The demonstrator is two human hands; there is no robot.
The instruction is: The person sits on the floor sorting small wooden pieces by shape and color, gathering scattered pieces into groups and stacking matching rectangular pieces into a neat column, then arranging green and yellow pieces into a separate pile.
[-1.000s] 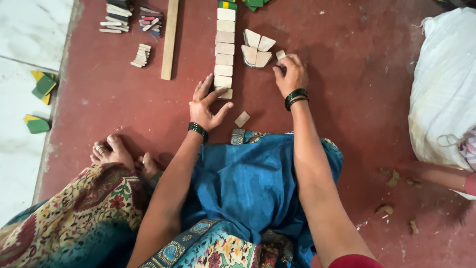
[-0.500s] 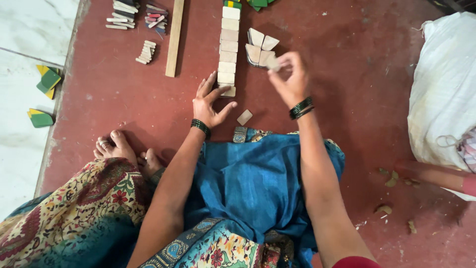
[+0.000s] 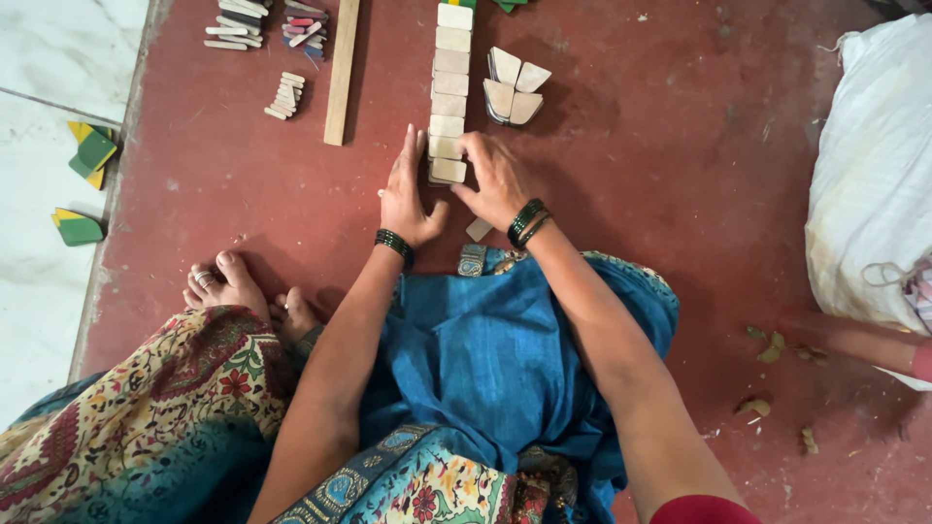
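Wooden tiles sit in a straight row on the red floor, and both hands are at its near end: left hand flat against the side, fingers straight, gripping nothing, right hand curled over the last tile, pinching it I think. Looks like squaring up the end piece, next move probably wants the loose tile by the wrist

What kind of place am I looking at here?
Probably a home or small workshop floor: the person sits on a red floor lining up wooden blocks, with a white sack beside them.
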